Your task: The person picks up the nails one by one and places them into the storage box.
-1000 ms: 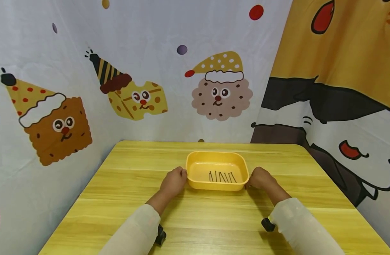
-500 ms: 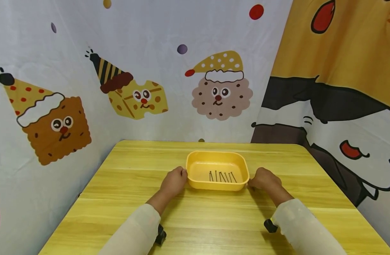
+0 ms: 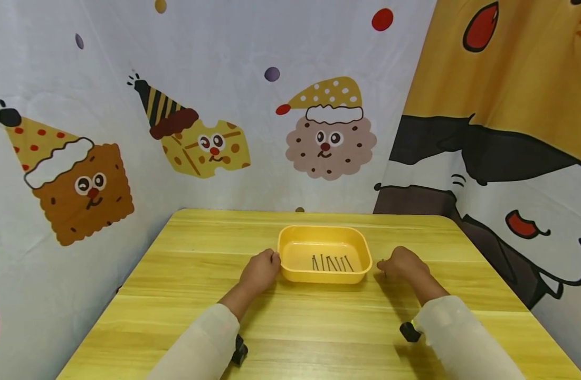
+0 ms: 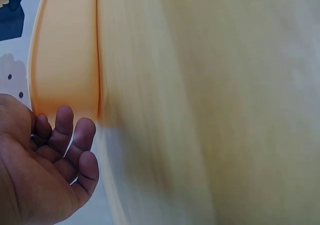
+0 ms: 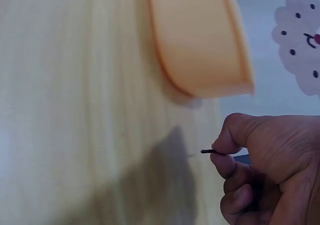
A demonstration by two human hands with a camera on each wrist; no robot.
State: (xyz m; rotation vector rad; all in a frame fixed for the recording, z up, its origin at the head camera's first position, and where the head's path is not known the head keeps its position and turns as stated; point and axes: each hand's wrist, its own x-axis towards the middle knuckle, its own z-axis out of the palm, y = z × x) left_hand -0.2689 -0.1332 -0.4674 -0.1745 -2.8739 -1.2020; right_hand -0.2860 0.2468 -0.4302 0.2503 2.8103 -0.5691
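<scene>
The right hand [image 5: 260,170] pinches a thin black hairpin [image 5: 207,151] between thumb and forefinger, just beside the right end of the yellow tray [image 3: 324,274] on the bench [image 3: 318,322]. The left hand [image 3: 260,271], fingers loosely curled and holding nothing, rests against the tray's left end, and more hairpins [image 3: 332,263] lie inside the tray.

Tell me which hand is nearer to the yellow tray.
Left. The left hand rests against the yellow tray's left end; the right hand, pinching a thin dark pin, sits clear of its right end.

Left hand [image 3: 259,271] loosely curled; right hand [image 3: 403,264] pinched, forearms forward.
</scene>
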